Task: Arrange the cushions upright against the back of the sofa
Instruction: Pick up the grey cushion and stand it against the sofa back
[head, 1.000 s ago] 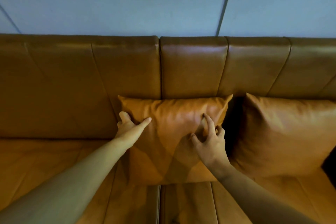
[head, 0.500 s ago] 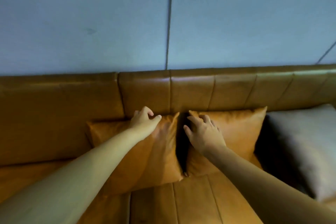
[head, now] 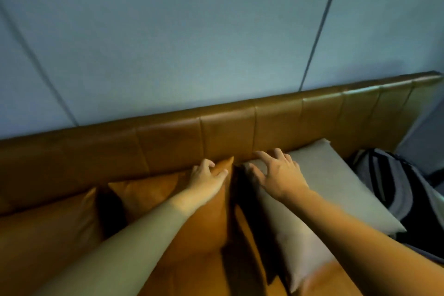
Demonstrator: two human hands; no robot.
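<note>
A brown leather sofa back (head: 228,125) runs across the view. A tan leather cushion (head: 149,194) leans against it, and my left hand (head: 206,176) rests on its upper right corner with fingers curled over the edge. Right of it, a grey fabric cushion (head: 336,190) leans against the back. My right hand (head: 276,173) lies on its upper left part, fingers spread. Another tan cushion (head: 48,230) stands at the far left. A dark gap separates the tan and grey cushions.
A grey and black backpack (head: 396,182) sits on the sofa at the right end, beside the grey cushion. A pale blue panelled wall (head: 192,31) rises behind the sofa. The brown seat (head: 247,247) shows between my forearms.
The view has shifted right along the sofa. My left hand went from the first tan cushion to the second one, and my right hand from that cushion to the grey one.
</note>
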